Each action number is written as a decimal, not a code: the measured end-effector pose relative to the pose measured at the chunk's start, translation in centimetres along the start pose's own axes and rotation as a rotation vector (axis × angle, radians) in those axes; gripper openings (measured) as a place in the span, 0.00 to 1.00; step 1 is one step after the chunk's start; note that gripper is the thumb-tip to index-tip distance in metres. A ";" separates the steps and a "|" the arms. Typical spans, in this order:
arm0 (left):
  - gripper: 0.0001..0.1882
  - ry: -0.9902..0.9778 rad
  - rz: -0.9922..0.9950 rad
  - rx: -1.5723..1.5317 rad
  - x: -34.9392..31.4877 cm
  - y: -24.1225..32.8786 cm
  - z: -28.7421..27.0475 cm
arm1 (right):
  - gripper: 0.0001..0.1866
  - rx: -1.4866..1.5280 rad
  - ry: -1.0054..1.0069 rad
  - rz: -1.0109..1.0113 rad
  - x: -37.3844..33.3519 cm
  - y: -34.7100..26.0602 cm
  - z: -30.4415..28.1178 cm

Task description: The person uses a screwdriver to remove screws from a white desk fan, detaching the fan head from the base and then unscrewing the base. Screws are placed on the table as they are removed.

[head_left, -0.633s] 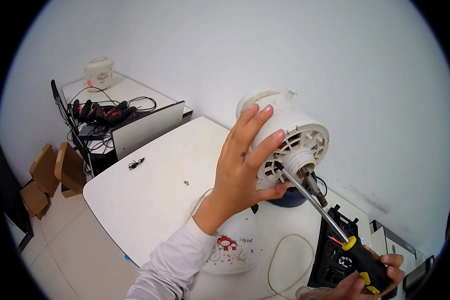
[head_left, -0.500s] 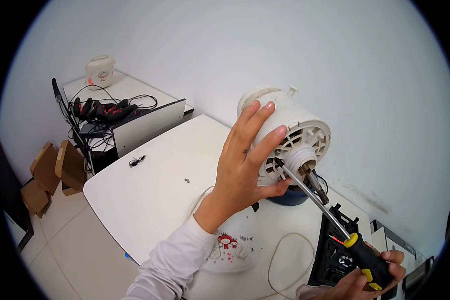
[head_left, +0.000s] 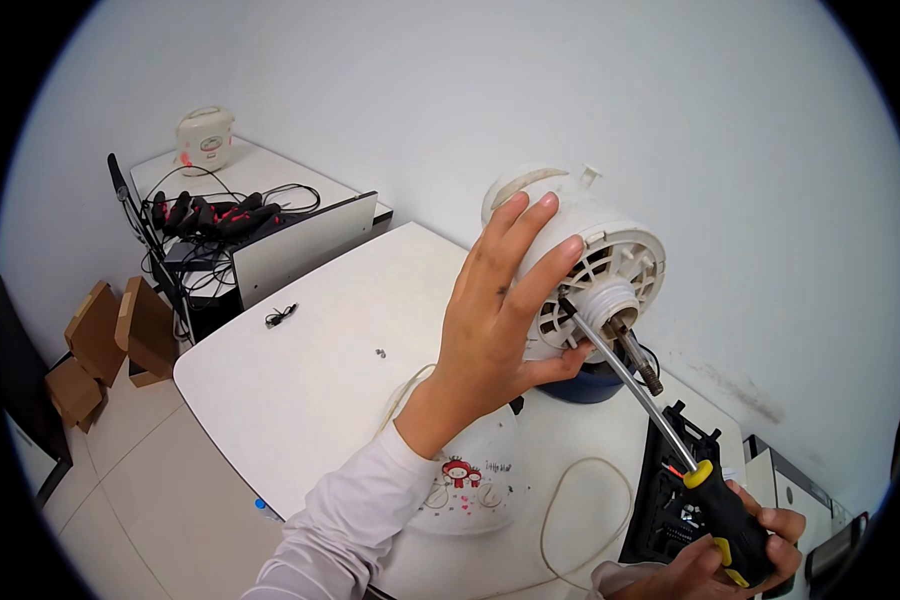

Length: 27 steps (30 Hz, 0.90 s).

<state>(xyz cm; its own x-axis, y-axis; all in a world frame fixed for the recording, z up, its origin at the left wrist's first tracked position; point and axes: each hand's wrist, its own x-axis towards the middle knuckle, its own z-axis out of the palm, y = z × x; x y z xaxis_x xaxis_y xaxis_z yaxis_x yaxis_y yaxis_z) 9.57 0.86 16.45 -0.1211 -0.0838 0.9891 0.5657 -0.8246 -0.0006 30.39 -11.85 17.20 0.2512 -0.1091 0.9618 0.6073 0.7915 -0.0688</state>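
My left hand (head_left: 485, 320) is closed around the side of a white fan motor housing (head_left: 610, 218), its fingers spread over the shell and the thumb beneath. The housing is tilted, so its slotted front, threaded collar and metal shaft (head_left: 638, 362) face right and down. In my right hand (head_left: 705, 572) is a screwdriver (head_left: 735, 520) with a black and yellow handle. Its tip goes in at the slotted front beside the collar; the exact contact point is too small to tell. Below my left forearm, a white rounded base (head_left: 470, 510) with a red cartoon print lies on the table.
The white table (head_left: 300, 400) carries small metal bits (head_left: 381, 353), a short black cable (head_left: 281, 316) and a pale looped cord (head_left: 560, 490). A black tool case (head_left: 660, 500) lies open at right. Behind the housing sits a dark blue round thing (head_left: 590, 388). A wall rises close behind.
The view has shifted slightly. Both hands keep their holds, and the screwdriver's tip remains at the housing's slotted front; its handle sits slightly higher and more to the left in view.
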 end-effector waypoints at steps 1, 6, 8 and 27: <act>0.47 0.002 0.000 0.000 0.0 0.0 0.0 | 0.31 0.005 0.001 -0.001 0.1 0.0 0.1; 0.47 0.001 -0.006 -0.005 0.1 0.1 0.2 | 0.29 -0.007 -0.022 -0.030 0.3 -0.1 -0.3; 0.47 0.001 -0.006 -0.005 0.0 0.1 0.1 | 0.29 0.012 -0.025 -0.049 0.2 0.2 -0.4; 0.48 0.003 0.011 -0.005 0.0 0.0 0.3 | 0.26 0.091 -0.213 -0.049 -0.4 3.0 -2.7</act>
<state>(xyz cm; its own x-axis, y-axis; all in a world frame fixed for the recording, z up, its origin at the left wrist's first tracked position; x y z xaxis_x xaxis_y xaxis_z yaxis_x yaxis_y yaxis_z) 9.78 1.04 16.50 -0.1171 -0.0950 0.9886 0.5627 -0.8265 -0.0128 34.18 -11.08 15.90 0.0526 -0.0267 0.9983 0.5421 0.8403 -0.0061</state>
